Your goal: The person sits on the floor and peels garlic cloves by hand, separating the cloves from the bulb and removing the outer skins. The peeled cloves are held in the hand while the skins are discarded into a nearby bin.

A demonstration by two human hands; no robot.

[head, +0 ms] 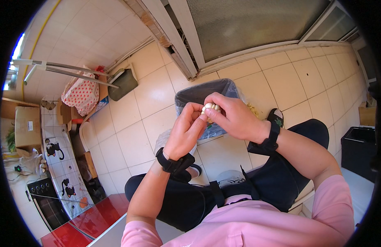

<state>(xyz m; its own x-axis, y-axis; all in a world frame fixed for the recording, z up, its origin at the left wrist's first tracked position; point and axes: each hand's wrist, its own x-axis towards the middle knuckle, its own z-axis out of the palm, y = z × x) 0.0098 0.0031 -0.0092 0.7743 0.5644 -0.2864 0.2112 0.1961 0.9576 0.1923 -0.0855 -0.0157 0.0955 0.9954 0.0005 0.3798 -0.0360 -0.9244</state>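
Note:
Both my hands meet over a lined waste bin, with a pale garlic bulb [211,108] between their fingers. My left hand [188,129] has its thumb and fingertips against the bulb's lower left side. From the right, my right hand [232,117] grips the bulb between thumb and curled fingers. The grey bin [206,88] has a clear plastic liner over its rim and stands on the tiled floor below. Its contents are mostly hidden by my hands. Small yellowish pieces [252,108] lie at the bin's right side, partly hidden by my right hand.
A long-handled dustpan [125,85] stands at the upper left beside a heart-patterned bag [82,92]. A framed glass door [252,27] is beyond the bin. A black box [359,151] stands at the right. My feet are near the bin, and a clear plastic bag [162,140] lies at its left.

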